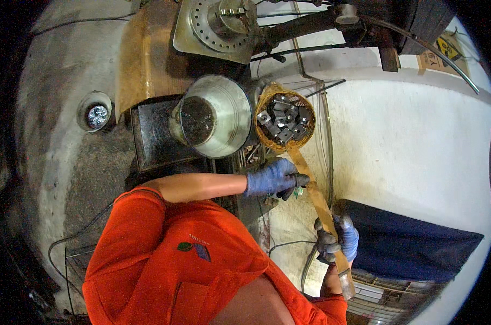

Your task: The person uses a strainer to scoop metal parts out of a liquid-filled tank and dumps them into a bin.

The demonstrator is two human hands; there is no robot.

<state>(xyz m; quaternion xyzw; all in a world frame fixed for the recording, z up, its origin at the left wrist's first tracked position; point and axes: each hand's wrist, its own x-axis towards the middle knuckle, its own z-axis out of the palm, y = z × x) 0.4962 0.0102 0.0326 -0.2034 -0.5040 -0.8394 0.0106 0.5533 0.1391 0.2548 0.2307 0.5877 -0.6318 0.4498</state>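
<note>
Both my hands wear blue gloves and grip the long wooden handle (318, 201) of a round wire-mesh scoop basket (267, 141). My left hand (275, 177) is closed on the handle close to the basket. Further down, near the handle's end, my right hand (338, 239) holds it too. Several small dark metal blocks (283, 122) lie inside the basket. The basket hangs just right of a shiny metal bucket (232, 116) with dark contents.
The bucket stands on a dark metal stand (150, 135) below a machine with a round perforated plate (215, 24). A pale floor spreads to the right, with a dark blue cloth (413, 244) and a wire crate (386, 300) near my right side. Cables run across the floor.
</note>
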